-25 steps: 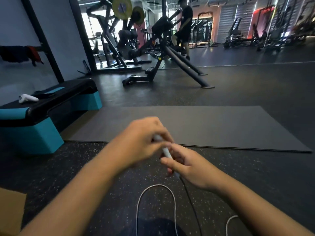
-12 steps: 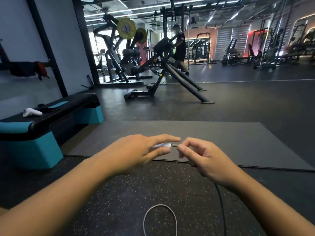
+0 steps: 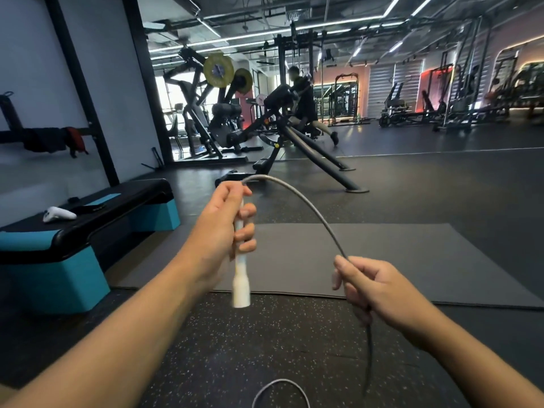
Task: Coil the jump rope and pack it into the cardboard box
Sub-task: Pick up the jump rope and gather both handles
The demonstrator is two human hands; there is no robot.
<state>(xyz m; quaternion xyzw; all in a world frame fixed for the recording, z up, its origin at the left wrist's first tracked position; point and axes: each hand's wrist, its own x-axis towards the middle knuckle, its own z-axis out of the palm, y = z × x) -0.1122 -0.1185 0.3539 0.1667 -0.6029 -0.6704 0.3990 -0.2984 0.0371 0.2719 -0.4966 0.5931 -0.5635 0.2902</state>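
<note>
My left hand (image 3: 219, 231) grips a white jump rope handle (image 3: 240, 285), held upright with its thick end pointing down. The grey rope (image 3: 306, 206) leaves the top of the handle and arches to the right into my right hand (image 3: 374, 290), which is closed around it. Below that hand the rope hangs down to the floor, and a loop of rope (image 3: 279, 390) lies at the bottom edge. The cardboard box is out of view.
A dark exercise mat (image 3: 397, 260) lies on the speckled floor ahead. A black and teal step platform (image 3: 73, 245) stands at the left with a white controller (image 3: 59, 214) on it. Gym machines (image 3: 279, 128) and a person (image 3: 303, 101) are farther back.
Both hands have risen and moved apart. The left hand has turned the handle upright, and the right hand has slid along the rope, drawing out an arch between them. The view tilted up.
</note>
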